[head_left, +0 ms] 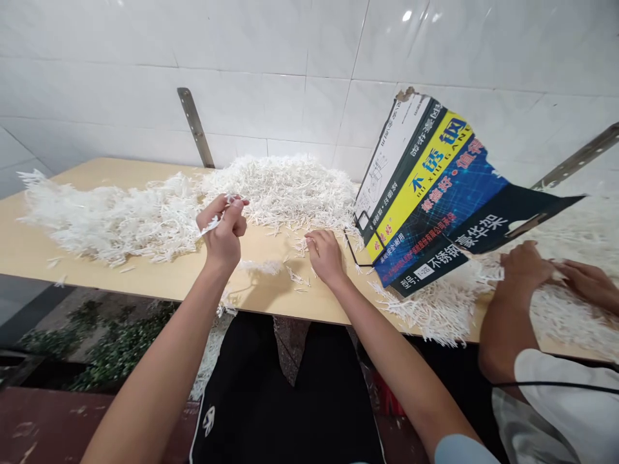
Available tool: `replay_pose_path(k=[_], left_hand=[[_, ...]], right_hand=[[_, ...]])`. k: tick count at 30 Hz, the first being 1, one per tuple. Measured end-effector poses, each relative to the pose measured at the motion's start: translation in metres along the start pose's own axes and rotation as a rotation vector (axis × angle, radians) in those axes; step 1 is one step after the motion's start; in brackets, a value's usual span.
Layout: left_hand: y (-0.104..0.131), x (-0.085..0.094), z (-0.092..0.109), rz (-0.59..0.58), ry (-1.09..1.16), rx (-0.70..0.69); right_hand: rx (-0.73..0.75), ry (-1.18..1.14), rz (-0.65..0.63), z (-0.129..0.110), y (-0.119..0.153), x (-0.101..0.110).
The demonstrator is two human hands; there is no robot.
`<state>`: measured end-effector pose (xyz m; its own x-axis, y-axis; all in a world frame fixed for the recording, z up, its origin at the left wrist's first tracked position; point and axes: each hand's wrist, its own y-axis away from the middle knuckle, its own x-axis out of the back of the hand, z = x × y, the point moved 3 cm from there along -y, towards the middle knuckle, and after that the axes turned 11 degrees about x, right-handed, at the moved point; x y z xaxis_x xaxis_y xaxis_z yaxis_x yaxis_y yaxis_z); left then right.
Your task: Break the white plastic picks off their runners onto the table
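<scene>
My left hand (pixel 223 229) is raised above the table, its fingers closed around a few small white plastic strips (pixel 211 225) that stick out on both sides. My right hand (pixel 327 258) rests low at the tabletop, with its fingers curled and the fingertips beside loose white strips (pixel 297 277). Whether something is pinched in it is hidden. Behind my hands lies a large heap of white strips (pixel 285 190). A second heap (pixel 130 216) spreads to the left of my left hand. A small cluster of strips (pixel 261 266) lies between my hands.
A printed cardboard sheet (pixel 425 200) stands upright as a divider on the wooden table (pixel 329 299), with a thin black wire frame (pixel 358 248) at its base. Beyond it, a co-worker's hands (pixel 527 264) work among more strips (pixel 435 309). A metal bracket (pixel 196 129) is on the tiled wall.
</scene>
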<state>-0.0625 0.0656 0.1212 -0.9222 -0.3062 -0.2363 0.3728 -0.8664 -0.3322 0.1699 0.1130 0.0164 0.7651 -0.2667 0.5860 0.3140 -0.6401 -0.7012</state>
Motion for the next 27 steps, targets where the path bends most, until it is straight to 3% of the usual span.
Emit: replay_pose_path(k=[4,9,11,14,16,19,23,27], left_hand=[[0.007,0.006,0.031,0.077,0.118,-0.111],[0.026,0.007,0.066,0.084,0.168,-0.151],[0.040,0.003,0.079,0.072,0.181,-0.146],[0.065,-0.006,0.096,0.046,0.171,-0.110],[0.077,-0.011,0.102,0.038,0.178,-0.079],[0.082,-0.011,0.100,0.050,0.195,-0.029],[0.078,0.003,0.077,0.038,0.136,0.038],[0.101,0.018,0.038,-0.207,-0.059,0.226]], right_hand=[[0.079,-0.104,0.067,-0.023,0.002,0.018],[0.259,-0.527,-0.056,-0.104,0.007,0.027],[0.172,-0.669,-0.172,-0.139,0.015,0.017],[-0.153,-0.857,-0.175,-0.174,0.030,-0.005],[-0.291,-0.944,-0.152,-0.191,0.038,-0.017],[-0.355,-1.067,-0.179,-0.208,0.048,-0.023],[-0.473,-1.346,-0.250,-0.213,0.062,-0.010],[-0.578,-1.579,-0.190,-0.200,0.072,0.011]])
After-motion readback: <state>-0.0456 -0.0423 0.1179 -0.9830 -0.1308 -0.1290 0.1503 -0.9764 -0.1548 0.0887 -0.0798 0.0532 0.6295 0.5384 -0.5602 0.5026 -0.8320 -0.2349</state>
